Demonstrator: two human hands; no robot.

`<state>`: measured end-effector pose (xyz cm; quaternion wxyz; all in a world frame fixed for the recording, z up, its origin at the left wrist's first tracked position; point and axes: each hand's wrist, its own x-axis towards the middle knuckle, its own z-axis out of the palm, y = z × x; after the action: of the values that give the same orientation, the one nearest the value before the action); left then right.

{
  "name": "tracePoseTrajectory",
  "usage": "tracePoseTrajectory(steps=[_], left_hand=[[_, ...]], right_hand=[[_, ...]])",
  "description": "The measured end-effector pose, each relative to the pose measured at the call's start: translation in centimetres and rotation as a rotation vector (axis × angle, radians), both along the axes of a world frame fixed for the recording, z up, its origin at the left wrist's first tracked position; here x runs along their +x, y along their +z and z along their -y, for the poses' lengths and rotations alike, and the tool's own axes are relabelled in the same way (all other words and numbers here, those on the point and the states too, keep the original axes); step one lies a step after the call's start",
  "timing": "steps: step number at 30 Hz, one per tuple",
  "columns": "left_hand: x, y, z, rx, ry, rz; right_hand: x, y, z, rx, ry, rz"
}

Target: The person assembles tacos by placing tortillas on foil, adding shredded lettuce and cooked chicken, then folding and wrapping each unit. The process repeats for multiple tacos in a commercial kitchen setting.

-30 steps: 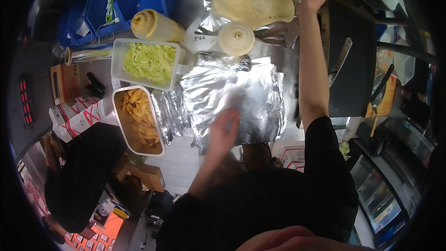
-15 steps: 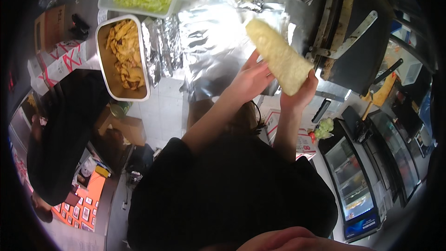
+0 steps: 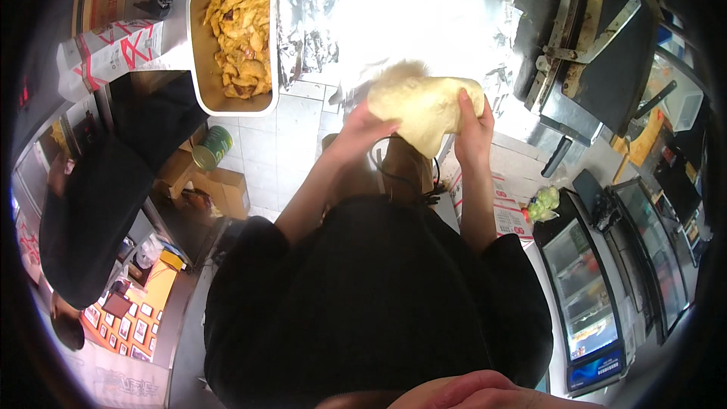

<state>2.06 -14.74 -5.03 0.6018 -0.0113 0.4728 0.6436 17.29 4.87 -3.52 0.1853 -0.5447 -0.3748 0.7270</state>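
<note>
Both of my hands grip a pale flatbread [image 3: 424,110] in front of my chest. My left hand [image 3: 362,130] holds its left edge and my right hand [image 3: 473,130] holds its right edge. The flatbread hangs folded and blurred just below a large sheet of aluminium foil [image 3: 424,19] spread on the counter. My black sleeves and torso fill the lower middle of the view.
A rectangular metal tray of yellow-brown cooked pieces [image 3: 236,30] sits left of the foil. A dark griddle with a metal scraper [image 3: 606,38] stands at the upper right. A person in black [image 3: 113,204] stands at the left. A glass-fronted fridge [image 3: 598,288] is at the lower right.
My right hand brought the flatbread down from the far stack to over the foil. My left hand has joined it, and now both hands grip the flatbread close to my body.
</note>
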Motion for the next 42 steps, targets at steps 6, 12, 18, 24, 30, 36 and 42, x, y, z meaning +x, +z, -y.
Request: tracePoseTrajectory(steps=[6,12,18,24,30,36,42], left_hand=[[0.8,0.5,-1.5,-0.006,0.06,-0.16],[0.7,0.9,-2.3,-0.091,0.009,-0.02],[0.0,-1.3,-4.5,-0.312,0.119,-0.29],[-2.9,-6.1,-8.1,-0.621,-0.244,-1.042],[-1.9,-6.5,-8.0,-0.626,-0.363,-1.414],[-1.4,-8.2,-9.8,-0.301,-0.301,-1.922],[-0.6,-10.0,-11.5,-0.382,-0.555,-1.831]], right_hand=[[-0.9,1.0,0.4,-0.117,-0.032,-0.11],[-0.9,1.0,-0.3,0.153,0.04,0.043],[0.2,-0.4,-3.6,0.486,0.335,0.233],[-2.6,-7.2,-6.7,0.604,0.589,0.587],[0.2,-9.7,-5.9,0.753,0.592,0.61],[-0.3,-8.9,-6.2,0.732,0.577,0.508],[-4.4,-2.8,-16.6,-0.312,-0.195,-0.103]])
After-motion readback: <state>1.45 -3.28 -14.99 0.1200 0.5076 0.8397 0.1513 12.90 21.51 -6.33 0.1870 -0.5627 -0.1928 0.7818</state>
